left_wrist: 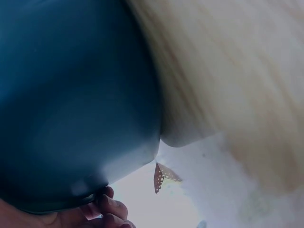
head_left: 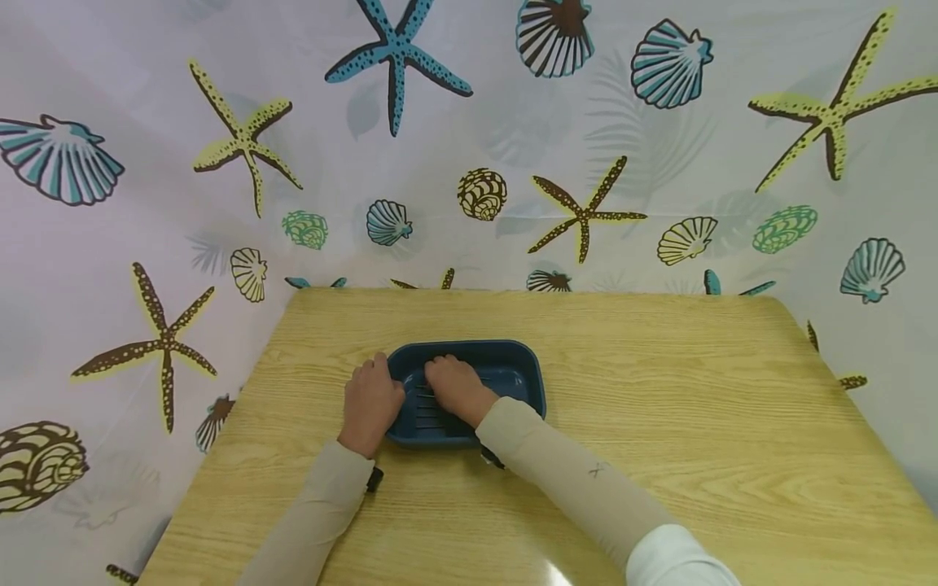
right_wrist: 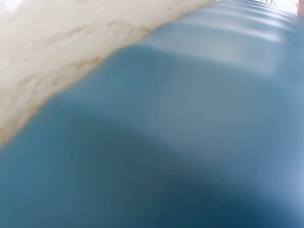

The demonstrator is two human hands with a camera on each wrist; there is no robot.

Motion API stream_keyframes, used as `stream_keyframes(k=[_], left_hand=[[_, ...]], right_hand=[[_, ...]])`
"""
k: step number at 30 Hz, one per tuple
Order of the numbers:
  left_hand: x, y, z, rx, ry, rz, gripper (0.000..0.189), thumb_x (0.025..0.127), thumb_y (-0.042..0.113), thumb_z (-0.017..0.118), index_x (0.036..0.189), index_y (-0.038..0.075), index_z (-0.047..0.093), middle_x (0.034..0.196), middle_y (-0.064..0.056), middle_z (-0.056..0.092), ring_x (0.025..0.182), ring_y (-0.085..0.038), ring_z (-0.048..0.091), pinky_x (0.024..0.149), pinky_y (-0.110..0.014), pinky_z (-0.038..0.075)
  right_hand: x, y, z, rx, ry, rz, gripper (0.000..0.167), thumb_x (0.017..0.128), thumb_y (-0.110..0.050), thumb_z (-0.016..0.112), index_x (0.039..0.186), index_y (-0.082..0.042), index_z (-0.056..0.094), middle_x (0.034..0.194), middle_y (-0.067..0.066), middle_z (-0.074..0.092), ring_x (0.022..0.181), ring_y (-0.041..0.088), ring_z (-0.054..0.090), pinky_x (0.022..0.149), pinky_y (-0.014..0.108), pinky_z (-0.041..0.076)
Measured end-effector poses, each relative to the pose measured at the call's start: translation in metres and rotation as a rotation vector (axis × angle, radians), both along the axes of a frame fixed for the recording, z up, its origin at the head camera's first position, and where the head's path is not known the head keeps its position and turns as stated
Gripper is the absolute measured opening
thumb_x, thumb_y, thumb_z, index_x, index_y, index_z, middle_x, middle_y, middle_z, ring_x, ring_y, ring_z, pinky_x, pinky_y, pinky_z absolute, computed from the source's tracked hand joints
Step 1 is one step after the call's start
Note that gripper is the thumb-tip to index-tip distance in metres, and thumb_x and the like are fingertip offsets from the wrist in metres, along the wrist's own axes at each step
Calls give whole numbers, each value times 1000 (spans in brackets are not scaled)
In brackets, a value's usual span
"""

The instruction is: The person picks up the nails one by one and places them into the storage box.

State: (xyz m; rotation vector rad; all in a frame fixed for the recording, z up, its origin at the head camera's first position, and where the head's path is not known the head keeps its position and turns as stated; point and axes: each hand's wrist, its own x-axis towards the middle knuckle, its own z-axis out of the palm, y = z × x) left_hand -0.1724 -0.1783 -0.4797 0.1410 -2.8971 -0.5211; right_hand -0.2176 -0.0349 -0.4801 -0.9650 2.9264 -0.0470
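Note:
A dark blue rectangular tray [head_left: 506,381] with rounded corners and thin parallel lines on its floor lies on the table. My left hand [head_left: 372,399] grips its left end. In the left wrist view, fingertips [left_wrist: 114,206] curl round the rim below the tray's smooth outer wall [left_wrist: 80,123]. My right hand [head_left: 456,387] is inside the tray, knuckles up and fingers bent down toward the floor. Its fingertips are hidden, so I cannot tell whether they hold anything. A blurred, ridged blue surface [right_wrist: 180,109] fills most of the right wrist view.
The light wood-grain table [head_left: 703,407] extends to both sides and behind the tray. A white curtain [head_left: 440,89] printed with starfish and shells hangs along the back and sides. Small black wrist devices show under the left sleeve [head_left: 326,488] and right sleeve [head_left: 564,480].

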Motion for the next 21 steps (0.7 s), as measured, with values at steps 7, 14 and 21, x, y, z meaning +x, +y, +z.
stream_keyframes(k=[7, 14, 21], left_hand=[[-3, 0, 1, -24, -3, -1, 20, 85, 15, 54, 98, 0, 51, 86, -16, 53, 77, -35, 54, 66, -50, 43], [-2, -3, 1, -72, 112, -8, 25, 88, 19, 54, 104, 0, 47, 90, -17, 52, 75, -35, 52, 63, -48, 42], [-1, -11, 0, -17, 209, 21, 44, 95, 42, 45, 112, 1, 49, 100, -18, 54, 87, -37, 52, 71, -49, 40]], right_hand=[[-1, 2, 5, -9, 12, -11, 18, 94, -22, 54, 102, -9, 64, 97, 6, 62, 90, 21, 58, 76, 34, 49], [0, 8, 16, -43, 50, 2, 18, 92, -25, 57, 101, -11, 64, 94, 5, 61, 86, 20, 59, 73, 33, 49], [4, 36, 37, -202, 56, 61, 13, 92, -22, 57, 100, -15, 64, 94, 0, 60, 86, 17, 57, 73, 29, 47]])
